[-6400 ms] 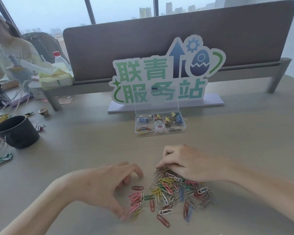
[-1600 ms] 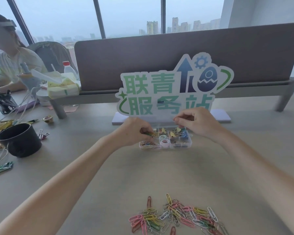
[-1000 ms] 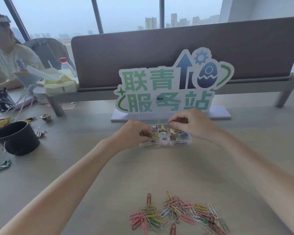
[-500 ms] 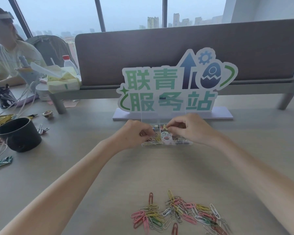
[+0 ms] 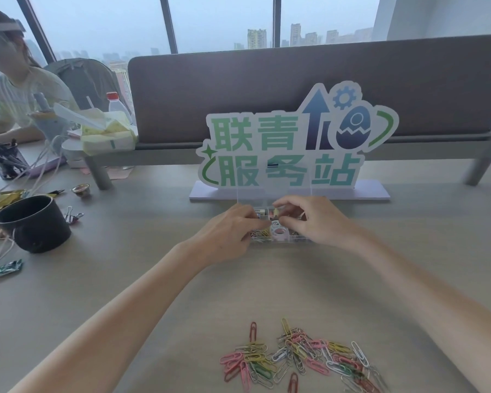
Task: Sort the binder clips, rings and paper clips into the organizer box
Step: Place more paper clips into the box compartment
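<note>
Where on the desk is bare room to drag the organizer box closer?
Bare desk lies between the organizer box and the paper clip pile, flanked by both forearms. Left is crowded around the black cup and cables.

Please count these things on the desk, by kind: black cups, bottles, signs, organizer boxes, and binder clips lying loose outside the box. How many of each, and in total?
black cup: 1
bottle: 1
sign: 1
box: 1
binder clip: 1
Total: 5
</note>
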The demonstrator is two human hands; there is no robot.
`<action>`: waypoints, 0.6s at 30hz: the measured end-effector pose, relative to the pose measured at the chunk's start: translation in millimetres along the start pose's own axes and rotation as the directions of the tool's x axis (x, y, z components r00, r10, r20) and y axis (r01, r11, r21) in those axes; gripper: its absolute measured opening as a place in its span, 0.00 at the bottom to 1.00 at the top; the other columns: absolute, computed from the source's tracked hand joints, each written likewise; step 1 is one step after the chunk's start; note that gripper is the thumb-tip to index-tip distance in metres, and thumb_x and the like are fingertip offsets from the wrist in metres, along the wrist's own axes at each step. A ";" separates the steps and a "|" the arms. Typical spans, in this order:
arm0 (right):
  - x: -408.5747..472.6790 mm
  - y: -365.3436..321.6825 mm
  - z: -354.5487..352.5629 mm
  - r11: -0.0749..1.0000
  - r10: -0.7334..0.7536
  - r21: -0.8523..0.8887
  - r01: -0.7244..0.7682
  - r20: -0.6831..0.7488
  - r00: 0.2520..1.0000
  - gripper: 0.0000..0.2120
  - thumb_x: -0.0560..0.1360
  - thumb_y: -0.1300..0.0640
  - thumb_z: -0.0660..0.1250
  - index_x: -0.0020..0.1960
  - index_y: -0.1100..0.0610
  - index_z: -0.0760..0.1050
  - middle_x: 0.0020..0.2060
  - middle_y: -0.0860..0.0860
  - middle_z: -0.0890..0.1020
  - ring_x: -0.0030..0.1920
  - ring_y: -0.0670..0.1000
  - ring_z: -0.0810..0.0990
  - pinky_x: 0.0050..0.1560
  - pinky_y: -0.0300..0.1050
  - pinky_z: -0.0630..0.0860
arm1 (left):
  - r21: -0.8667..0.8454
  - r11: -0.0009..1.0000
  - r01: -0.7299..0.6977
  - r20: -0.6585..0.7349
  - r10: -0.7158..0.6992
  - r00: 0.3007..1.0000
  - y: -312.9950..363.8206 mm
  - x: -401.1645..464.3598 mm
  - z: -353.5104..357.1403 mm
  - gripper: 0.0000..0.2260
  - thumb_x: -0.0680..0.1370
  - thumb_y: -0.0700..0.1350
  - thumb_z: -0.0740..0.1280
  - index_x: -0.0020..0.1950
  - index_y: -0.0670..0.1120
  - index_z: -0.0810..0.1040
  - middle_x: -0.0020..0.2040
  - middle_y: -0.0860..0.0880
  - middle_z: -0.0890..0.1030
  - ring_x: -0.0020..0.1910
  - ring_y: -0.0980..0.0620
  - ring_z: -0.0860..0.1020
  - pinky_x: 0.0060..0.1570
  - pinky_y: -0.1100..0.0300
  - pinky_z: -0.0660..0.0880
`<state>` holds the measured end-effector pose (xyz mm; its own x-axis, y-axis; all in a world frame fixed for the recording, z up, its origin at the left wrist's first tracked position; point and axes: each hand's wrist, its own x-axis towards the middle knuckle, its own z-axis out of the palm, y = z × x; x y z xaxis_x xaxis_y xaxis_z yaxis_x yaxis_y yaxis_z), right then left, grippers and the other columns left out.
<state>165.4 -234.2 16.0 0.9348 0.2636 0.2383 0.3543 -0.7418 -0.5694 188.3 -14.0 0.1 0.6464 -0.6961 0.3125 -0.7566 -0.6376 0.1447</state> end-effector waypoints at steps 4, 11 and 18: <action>-2.6 2.1 -2.2 1.000 0.009 0.004 -0.009 0.004 1.000 0.13 0.76 0.53 0.69 0.60 0.48 0.78 0.47 0.42 0.84 0.48 0.40 0.81 0.47 0.29 0.70 | 0.011 0.999 0.033 0.056 -0.033 0.998 0.3 -0.4 -0.3 0.19 0.76 0.34 0.62 0.61 0.50 0.81 0.49 0.47 0.76 0.49 0.48 0.73 0.49 0.55 0.72; -4.0 1.8 -5.6 1.000 0.019 0.006 -0.019 0.008 1.000 0.10 0.77 0.52 0.69 0.58 0.47 0.79 0.44 0.40 0.83 0.45 0.37 0.80 0.45 0.28 0.71 | -0.053 0.994 0.094 0.035 -0.093 0.995 -1.2 -3.3 -1.2 0.16 0.77 0.36 0.62 0.60 0.49 0.81 0.51 0.49 0.78 0.50 0.51 0.74 0.50 0.59 0.71; -7.8 -0.3 -7.0 1.000 -0.013 0.003 0.013 0.005 1.000 0.07 0.77 0.52 0.69 0.54 0.47 0.81 0.40 0.42 0.84 0.39 0.38 0.79 0.41 0.27 0.71 | -0.144 0.987 0.066 -0.116 -0.084 0.990 -4.1 -12.3 4.7 0.17 0.75 0.33 0.63 0.57 0.49 0.82 0.48 0.51 0.81 0.38 0.59 0.70 0.42 0.66 0.69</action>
<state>157.9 -240.4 19.8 0.9302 0.2764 0.2415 0.3665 -0.7365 -0.5686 183.9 -4.4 -8.8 0.6915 -0.5973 0.4062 -0.7183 -0.6285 0.2985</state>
